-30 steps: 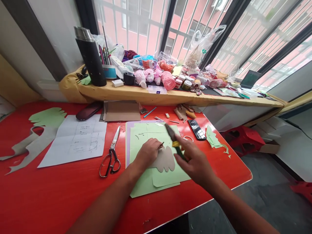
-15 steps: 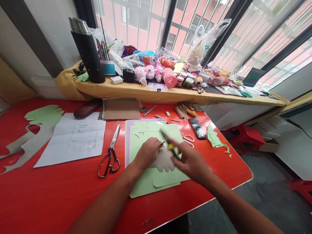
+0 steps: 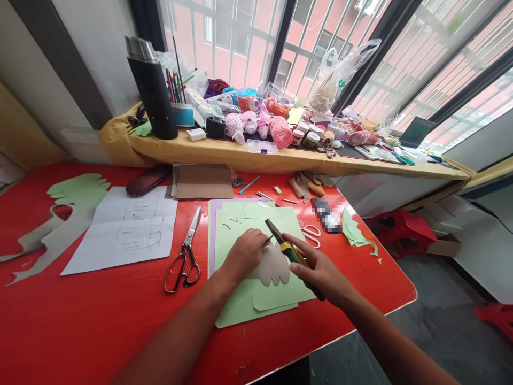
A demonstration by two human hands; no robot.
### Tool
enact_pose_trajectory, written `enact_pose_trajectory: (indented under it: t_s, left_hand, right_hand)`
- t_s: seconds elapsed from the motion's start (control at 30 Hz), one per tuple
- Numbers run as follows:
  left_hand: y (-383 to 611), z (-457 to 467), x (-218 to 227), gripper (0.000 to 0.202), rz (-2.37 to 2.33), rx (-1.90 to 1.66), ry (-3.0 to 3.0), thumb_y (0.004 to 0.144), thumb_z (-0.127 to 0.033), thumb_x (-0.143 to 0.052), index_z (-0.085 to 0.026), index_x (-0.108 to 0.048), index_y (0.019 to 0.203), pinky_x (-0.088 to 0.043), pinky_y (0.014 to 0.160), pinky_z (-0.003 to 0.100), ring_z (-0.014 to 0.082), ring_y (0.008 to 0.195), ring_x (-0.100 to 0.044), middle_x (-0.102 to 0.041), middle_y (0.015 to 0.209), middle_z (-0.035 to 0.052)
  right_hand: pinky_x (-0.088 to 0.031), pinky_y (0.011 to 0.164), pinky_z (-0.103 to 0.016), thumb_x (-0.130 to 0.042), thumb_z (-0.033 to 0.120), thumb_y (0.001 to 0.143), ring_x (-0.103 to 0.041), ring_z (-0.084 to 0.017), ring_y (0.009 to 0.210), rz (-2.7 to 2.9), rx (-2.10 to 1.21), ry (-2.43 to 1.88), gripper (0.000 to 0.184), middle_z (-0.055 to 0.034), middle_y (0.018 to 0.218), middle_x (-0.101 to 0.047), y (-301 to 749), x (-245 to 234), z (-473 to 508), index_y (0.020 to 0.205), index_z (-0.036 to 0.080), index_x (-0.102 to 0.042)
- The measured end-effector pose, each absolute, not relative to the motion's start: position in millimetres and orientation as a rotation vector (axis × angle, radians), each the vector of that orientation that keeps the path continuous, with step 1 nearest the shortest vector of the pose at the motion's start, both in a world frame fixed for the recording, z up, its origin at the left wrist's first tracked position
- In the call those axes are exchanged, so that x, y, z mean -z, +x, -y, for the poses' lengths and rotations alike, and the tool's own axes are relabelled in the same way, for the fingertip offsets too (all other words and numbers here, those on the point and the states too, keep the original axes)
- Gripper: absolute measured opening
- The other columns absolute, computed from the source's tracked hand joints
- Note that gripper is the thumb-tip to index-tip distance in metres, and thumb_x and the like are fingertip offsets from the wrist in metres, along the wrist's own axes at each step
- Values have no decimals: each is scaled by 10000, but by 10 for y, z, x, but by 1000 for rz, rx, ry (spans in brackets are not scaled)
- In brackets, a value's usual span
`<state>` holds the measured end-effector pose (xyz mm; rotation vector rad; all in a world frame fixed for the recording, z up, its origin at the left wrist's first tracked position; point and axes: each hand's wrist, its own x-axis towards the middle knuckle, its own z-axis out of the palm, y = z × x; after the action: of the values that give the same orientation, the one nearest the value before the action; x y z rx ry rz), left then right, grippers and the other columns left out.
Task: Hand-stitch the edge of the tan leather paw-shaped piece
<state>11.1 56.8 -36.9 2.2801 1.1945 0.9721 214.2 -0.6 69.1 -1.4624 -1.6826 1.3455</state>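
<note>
My left hand [image 3: 245,252] rests with curled fingers on a grey cardboard cut-out [image 3: 274,268] that lies on a stack of light green paper sheets [image 3: 256,294], and a thin pencil-like tip sticks out of its fingers. My right hand [image 3: 320,272] grips a yellow and black utility knife [image 3: 287,249], its blade pointing up and left over the green paper near my left hand. Both hands are over the red table [image 3: 100,326].
Large scissors [image 3: 185,256] lie left of the green sheets, small white scissors [image 3: 310,235] and a phone [image 3: 326,214] to the right. A white sheet with drawings [image 3: 128,227], green and grey cut-outs [image 3: 76,192], a cardboard piece [image 3: 202,182] and a crowded window ledge [image 3: 280,152] lie behind.
My right hand has swung the knife in from the right and lowered it beside my left hand. The left hand has stayed on the cut-out.
</note>
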Motion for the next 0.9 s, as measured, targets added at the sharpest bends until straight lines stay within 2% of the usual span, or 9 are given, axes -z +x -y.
enact_pose_trajectory:
  t_s: [0.13, 0.23, 0.3, 0.4, 0.47, 0.63, 0.8, 0.9]
  left_hand:
    - [101, -561, 334, 276, -1202, -973, 2250, 988, -46, -447, -196, -660, 897, -488, 763, 334, 207, 826, -590, -683, 888, 46]
    - [99, -559, 326, 265, -1189, -974, 2244, 989, -56, -458, -197, -657, 887, -488, 777, 338, 212, 843, -592, -686, 887, 48]
    - [101, -562, 330, 245, -1180, -976, 2245, 992, -73, -478, -196, -658, 881, -487, 800, 344, 219, 864, -590, -688, 890, 52]
    - [102, -567, 344, 235, -1179, -980, 2239, 994, -74, -482, -189, -655, 885, -488, 801, 342, 221, 878, -587, -685, 899, 59]
    - [102, -570, 355, 238, -1176, -977, 2242, 997, -75, -474, -185, -654, 886, -486, 789, 346, 222, 861, -583, -679, 887, 60]
    - [98, -572, 360, 232, -1169, -978, 2251, 1016, -111, -475, -180, -651, 882, -482, 785, 357, 223, 843, -574, -676, 876, 61]
    - [92, -571, 346, 247, -1172, -981, 2225, 1018, -102, -468, -189, -657, 883, -492, 783, 348, 218, 859, -581, -690, 887, 61]
    - [95, -572, 356, 240, -1158, -983, 2220, 1020, -111, -472, -190, -658, 891, -497, 781, 341, 214, 856, -583, -688, 889, 60]
  right_hand:
    - [-569, 1011, -425, -761, 402, 884, -654, -277, 1225, 1824, -1274, -1495, 684, -83, 1456, -632, 2073, -678, 84, 1523, 290, -542]
    - [-613, 852, -387, -717, 369, 906, -699, -239, 984, 1965, -973, -1517, 654, -87, 1244, -716, 2076, -684, 99, 1531, 301, -538]
    - [-601, 732, -340, -697, 353, 915, -667, -201, 821, 2008, -783, -1512, 674, -71, 1099, -714, 2108, -683, 87, 1559, 317, -502]
    - [-553, 644, -296, -654, 334, 943, -603, -167, 720, 2037, -633, -1539, 681, -54, 1027, -667, 2149, -640, 66, 1592, 337, -445]
    - [-530, 628, -289, -654, 334, 939, -576, -159, 692, 2121, -610, -1584, 672, -37, 972, -639, 2154, -582, 56, 1583, 339, -460]
    - [-515, 626, -289, -639, 340, 950, -574, -161, 699, 2248, -657, -1619, 644, -32, 952, -665, 2160, -623, -18, 1573, 331, -477]
    - [-574, 706, -307, -677, 374, 942, -665, -204, 865, 2106, -597, -1494, 627, -64, 1155, -705, 2199, -1136, -98, 1547, 344, -514]
    - [-589, 813, -334, -658, 375, 961, -676, -234, 1020, 1903, -468, -1426, 667, -76, 1313, -664, 2164, -1170, -76, 1592, 340, -445]
